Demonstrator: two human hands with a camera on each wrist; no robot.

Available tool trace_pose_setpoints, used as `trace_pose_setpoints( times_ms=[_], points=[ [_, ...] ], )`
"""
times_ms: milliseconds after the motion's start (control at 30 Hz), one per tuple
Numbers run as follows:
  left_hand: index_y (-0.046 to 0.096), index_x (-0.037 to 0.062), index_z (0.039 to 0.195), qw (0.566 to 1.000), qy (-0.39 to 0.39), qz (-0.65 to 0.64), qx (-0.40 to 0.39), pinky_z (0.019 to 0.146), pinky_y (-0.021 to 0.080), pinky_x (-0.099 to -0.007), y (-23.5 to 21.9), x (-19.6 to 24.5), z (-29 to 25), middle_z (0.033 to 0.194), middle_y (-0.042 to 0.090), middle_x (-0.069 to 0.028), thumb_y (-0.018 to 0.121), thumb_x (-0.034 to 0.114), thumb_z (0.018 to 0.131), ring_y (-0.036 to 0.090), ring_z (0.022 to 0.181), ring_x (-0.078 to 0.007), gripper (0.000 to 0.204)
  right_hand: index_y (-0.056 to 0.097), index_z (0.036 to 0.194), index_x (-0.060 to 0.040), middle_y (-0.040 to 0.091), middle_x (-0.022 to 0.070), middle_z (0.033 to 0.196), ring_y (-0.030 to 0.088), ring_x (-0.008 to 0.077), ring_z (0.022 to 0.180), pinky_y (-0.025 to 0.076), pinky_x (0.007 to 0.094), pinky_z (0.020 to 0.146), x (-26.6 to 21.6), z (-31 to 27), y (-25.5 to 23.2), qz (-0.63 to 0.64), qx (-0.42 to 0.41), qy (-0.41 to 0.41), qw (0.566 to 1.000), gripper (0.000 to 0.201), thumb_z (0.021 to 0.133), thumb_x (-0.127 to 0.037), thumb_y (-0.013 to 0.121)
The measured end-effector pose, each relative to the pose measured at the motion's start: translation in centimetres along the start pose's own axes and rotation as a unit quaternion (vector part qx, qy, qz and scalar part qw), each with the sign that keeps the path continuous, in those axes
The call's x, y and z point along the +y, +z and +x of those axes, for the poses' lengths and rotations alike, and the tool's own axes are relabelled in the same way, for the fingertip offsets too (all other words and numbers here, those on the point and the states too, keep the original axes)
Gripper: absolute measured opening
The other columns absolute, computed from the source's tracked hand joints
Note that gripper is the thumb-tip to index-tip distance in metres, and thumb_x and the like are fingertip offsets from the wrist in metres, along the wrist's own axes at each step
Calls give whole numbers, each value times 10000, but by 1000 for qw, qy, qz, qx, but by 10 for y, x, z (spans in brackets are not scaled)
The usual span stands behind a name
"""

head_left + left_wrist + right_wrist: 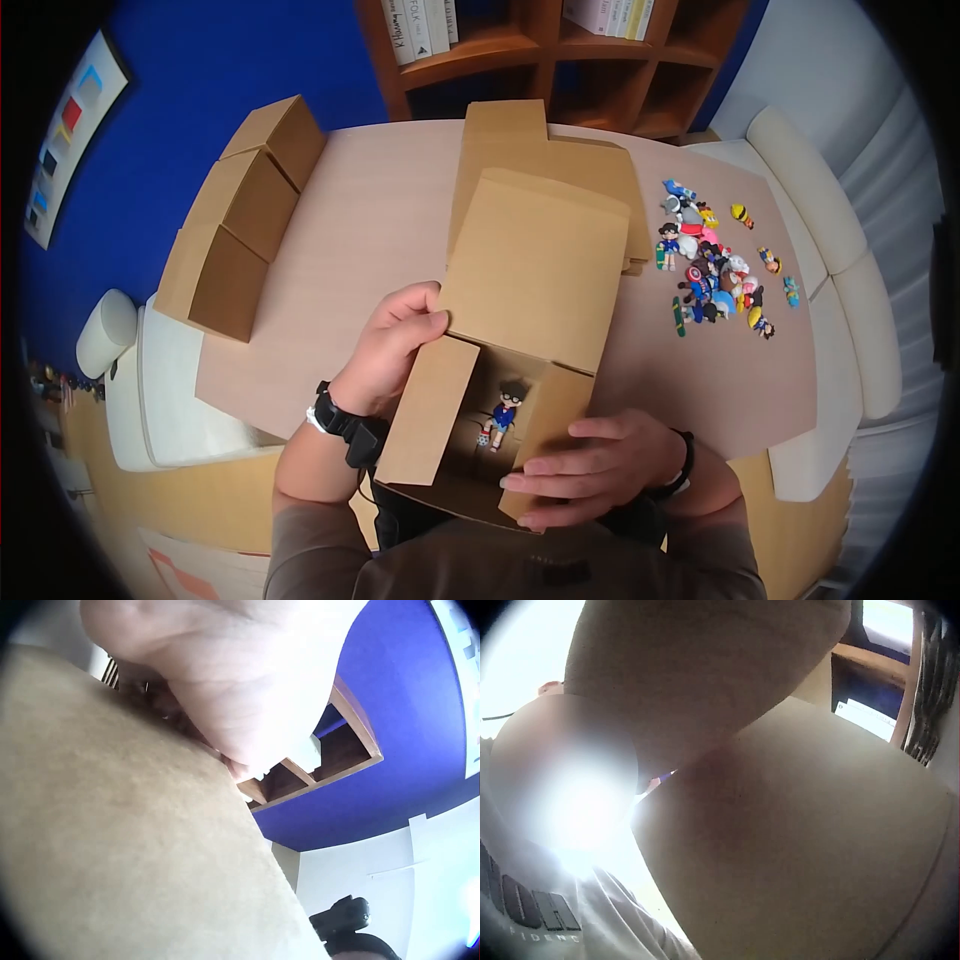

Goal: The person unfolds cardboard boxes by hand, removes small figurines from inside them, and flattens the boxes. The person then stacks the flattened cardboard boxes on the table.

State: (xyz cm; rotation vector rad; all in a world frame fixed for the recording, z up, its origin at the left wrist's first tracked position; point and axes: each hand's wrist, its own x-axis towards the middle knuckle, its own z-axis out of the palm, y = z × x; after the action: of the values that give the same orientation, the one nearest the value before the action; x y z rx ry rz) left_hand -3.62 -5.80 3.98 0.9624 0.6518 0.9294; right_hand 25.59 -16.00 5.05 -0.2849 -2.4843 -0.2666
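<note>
An open cardboard box (545, 400) is held near the body, its flaps spread. Inside it lies a small figurine (508, 400) with dark hair, glasses, a blue jacket and a ball at its feet. My left hand (395, 335) grips the box's upper left corner, thumb at the base of the big raised flap (540, 260). Spread, fairly straight fingers of my right hand (610, 465) lie across the right side flap (548, 425); its thumb is hidden. Up close in the left wrist view, the left hand (232, 675) meets a cardboard wall (135, 825).
Several closed cardboard boxes (230, 220) form a row at the table's left. Flattened cardboard (540, 150) lies at the back middle. A pile of small figurines (715, 265) is spread on the right of the table (350, 220). Behind stands a wooden shelf (540, 60) with books.
</note>
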Motion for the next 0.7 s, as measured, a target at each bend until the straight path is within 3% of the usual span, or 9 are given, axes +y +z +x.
trace_pose_setpoints(
  times_ms=[167,233,300,367,400,467,567,600,700],
  points=[
    [587,90,900,1000,-2,-7,22,720,486,-242,4,2,-1,898,658,37,603,139,1055,581,787,-46,163,473,1520,-343,536,-126,1564,472,98,1447,227,479,1282,-10,7,13,25,41,-34,998,445,1078,-365,528],
    [579,92,873,1000,18,10,19,719,485,-240,3,0,0,888,659,38,614,118,1047,581,789,-47,180,486,1506,-249,537,-79,1579,478,103,1454,218,477,1271,-14,16,21,-46,83,-126,987,429,1090,-348,456],
    [589,85,876,999,31,24,2,729,492,-243,-5,-3,1,892,665,35,620,110,1044,588,799,-49,173,500,1494,-241,567,-56,1544,510,120,1419,233,451,1263,-15,16,18,-54,75,-130,987,425,1080,-335,473],
    [600,79,878,998,43,38,-19,740,499,-247,-9,-5,2,897,672,32,626,102,1042,596,808,-51,167,521,1464,-236,627,-28,1433,562,130,1345,285,423,1235,-11,10,11,-119,35,-131,984,408,1062,-308,511],
    [640,62,926,998,54,26,-4,763,507,-253,-9,-6,2,919,691,19,637,89,1017,613,829,-61,95,554,1409,-235,652,-31,1244,600,136,1261,337,393,1200,-6,10,7,-141,47,-144,978,368,1042,-247,534],
    [680,46,975,998,66,16,6,786,516,-259,-10,-6,-2,940,710,6,648,76,993,630,850,-72,47,644,1267,-331,592,-99,1047,592,92,1081,339,422,1187,-4,0,9,-209,114,-108,965,294,998,-237,571],
    [663,-34,1295,995,65,-29,69,960,533,-337,-18,-1,-12,1191,736,-103,644,112,822,691,1080,-208,495,718,1113,-377,525,-106,953,566,113,966,364,435,1156,-5,-14,1,-321,141,-68,934,163,981,-414,630],
    [615,-45,1353,994,73,-39,72,1025,523,-365,-27,-4,-14,1267,712,-132,660,175,790,680,1166,-256,607,726,1113,-383,513,-107,947,559,110,975,369,440,1151,-12,-18,-1,-318,112,15,941,209,970,-504,632],
    [532,-47,1430,986,61,-118,104,1036,542,-419,-35,-6,-23,1306,685,-172,727,224,743,685,1176,-327,764,741,1159,-376,547,-114,1006,535,98,1081,363,453,1154,-12,-19,3,-318,58,150,934,433,923,-718,617]
  ],
)
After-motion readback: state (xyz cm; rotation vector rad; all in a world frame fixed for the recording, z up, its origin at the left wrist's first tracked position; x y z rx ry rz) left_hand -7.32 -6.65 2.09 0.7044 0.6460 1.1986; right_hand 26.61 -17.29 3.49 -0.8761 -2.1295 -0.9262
